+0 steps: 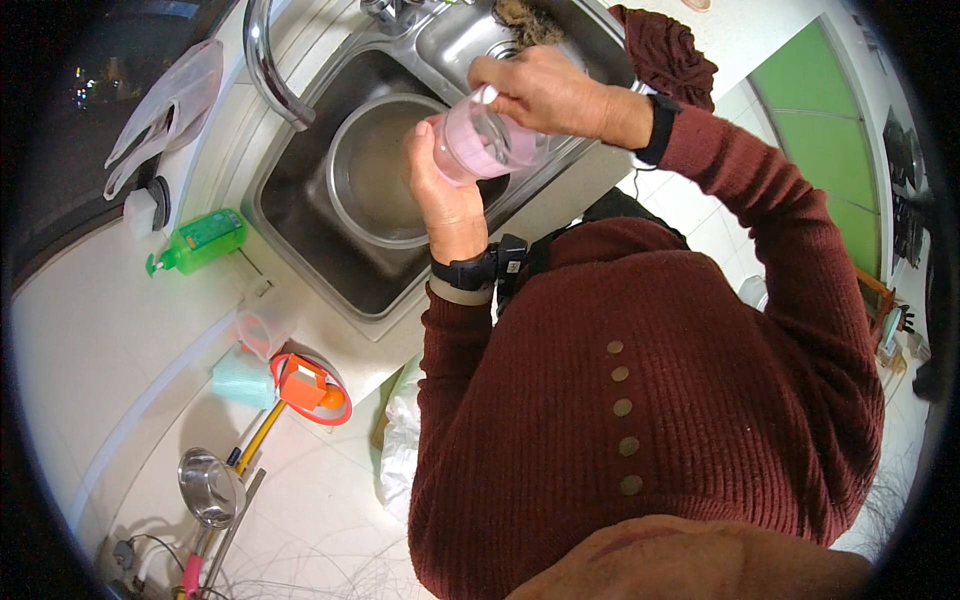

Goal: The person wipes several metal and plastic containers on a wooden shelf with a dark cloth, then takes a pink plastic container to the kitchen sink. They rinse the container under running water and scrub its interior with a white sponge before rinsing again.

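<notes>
Over the sink, my left hand (447, 200) is closed around the side of a pink see-through cup (468, 150), thumb up along its wall. The cup is tilted, and a clear part shows at its right end. My right hand (545, 88) is closed at the cup's upper side, fingers curled by a small white part; what exactly they grip is partly hidden. Below the cup, a round metal basin (350, 190) of cloudy water sits in the left bowl of the steel sink (290, 205).
A curved tap (262, 60) arches over the sink's left side. A brown scrubber (530, 22) lies in the right bowl. On the counter are a green pump bottle (208, 240), an orange-rimmed dish (345, 408) and a metal ladle (210, 487). Dark red cloth (665, 50) hangs at the right.
</notes>
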